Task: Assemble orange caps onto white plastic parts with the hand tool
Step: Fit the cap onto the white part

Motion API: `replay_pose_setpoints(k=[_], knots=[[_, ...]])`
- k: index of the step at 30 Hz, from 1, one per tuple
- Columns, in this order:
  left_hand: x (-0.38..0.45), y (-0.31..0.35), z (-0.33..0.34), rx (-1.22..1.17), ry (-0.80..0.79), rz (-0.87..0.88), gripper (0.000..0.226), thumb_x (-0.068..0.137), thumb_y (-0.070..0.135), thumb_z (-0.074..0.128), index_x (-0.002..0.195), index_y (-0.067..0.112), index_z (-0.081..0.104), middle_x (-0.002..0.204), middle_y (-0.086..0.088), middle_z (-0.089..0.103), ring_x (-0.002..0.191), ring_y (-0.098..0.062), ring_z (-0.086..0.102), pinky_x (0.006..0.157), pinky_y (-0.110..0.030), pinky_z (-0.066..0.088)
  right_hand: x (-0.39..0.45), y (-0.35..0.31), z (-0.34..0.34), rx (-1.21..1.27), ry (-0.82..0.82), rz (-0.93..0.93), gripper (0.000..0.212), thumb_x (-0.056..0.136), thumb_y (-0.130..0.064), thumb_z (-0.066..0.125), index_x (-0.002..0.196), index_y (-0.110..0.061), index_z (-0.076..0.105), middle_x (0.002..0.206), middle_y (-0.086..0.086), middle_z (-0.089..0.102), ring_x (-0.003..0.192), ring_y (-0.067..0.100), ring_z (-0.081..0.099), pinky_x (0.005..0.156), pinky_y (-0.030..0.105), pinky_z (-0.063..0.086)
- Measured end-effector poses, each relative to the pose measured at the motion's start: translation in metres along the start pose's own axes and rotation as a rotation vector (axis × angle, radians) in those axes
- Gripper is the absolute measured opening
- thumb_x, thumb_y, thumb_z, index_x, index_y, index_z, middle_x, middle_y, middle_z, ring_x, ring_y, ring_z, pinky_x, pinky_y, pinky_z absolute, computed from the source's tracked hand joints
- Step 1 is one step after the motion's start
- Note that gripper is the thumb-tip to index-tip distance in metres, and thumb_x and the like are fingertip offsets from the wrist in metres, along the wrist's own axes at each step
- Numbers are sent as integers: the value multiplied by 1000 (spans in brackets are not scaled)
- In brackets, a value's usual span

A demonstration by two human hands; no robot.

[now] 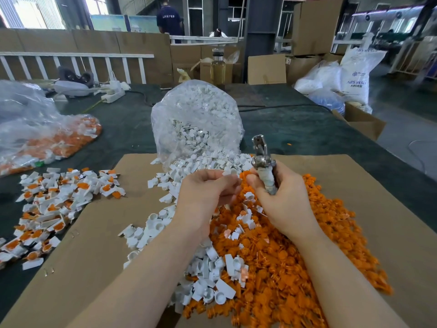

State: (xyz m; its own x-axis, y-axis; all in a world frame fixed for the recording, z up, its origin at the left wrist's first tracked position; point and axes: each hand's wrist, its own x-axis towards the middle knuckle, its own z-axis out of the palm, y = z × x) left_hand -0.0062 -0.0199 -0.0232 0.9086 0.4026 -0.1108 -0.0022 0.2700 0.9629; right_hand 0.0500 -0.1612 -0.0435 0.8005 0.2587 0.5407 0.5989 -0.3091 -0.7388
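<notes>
My left hand (205,188) pinches a small white plastic part (230,172) between its fingertips, above the heap. My right hand (281,197) grips the tape-wrapped handle of the metal hand tool (262,157), whose jaw points up and away from me; its thumb and forefinger pinch an orange cap (244,176) right next to the white part. Under both hands lies a large heap of orange caps (295,256) on a cardboard sheet (390,209). Loose white parts (208,268) spill along the heap's left side.
An open clear bag of white parts (196,119) stands behind my hands. A pile of assembled white-and-orange pieces (54,204) lies at the left, with another bag (35,133) behind it. Boxes, sacks and a bottle (217,67) sit at the table's far side.
</notes>
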Motion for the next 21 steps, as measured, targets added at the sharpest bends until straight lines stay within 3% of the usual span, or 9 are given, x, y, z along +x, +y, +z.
replay_pose_setpoints(k=[8, 16, 21], knots=[[-6, -2, 8, -13, -12, 0, 8, 82, 7, 74, 84, 0, 73, 77, -17, 75, 67, -16, 71, 57, -20, 55, -2, 0, 4, -33, 85, -48, 10, 88, -23, 70, 93, -20, 63, 71, -5, 64, 66, 11, 60, 59, 39, 50], [-10, -3, 11, 63, 82, 101, 6, 77, 5, 77, 72, 4, 73, 70, -10, 71, 64, -17, 65, 68, -29, 59, -2, -2, 7, -33, 123, -76, 18, 87, -29, 70, 85, -36, 53, 66, -8, 60, 65, 10, 57, 51, 21, 41], [-12, -4, 13, 157, 123, 198, 6, 75, 10, 79, 73, 7, 73, 70, -8, 73, 64, -17, 68, 68, -28, 59, -1, 0, 7, 4, 112, -50, 11, 88, -28, 69, 85, -27, 59, 65, -9, 57, 61, 7, 54, 54, 23, 42]])
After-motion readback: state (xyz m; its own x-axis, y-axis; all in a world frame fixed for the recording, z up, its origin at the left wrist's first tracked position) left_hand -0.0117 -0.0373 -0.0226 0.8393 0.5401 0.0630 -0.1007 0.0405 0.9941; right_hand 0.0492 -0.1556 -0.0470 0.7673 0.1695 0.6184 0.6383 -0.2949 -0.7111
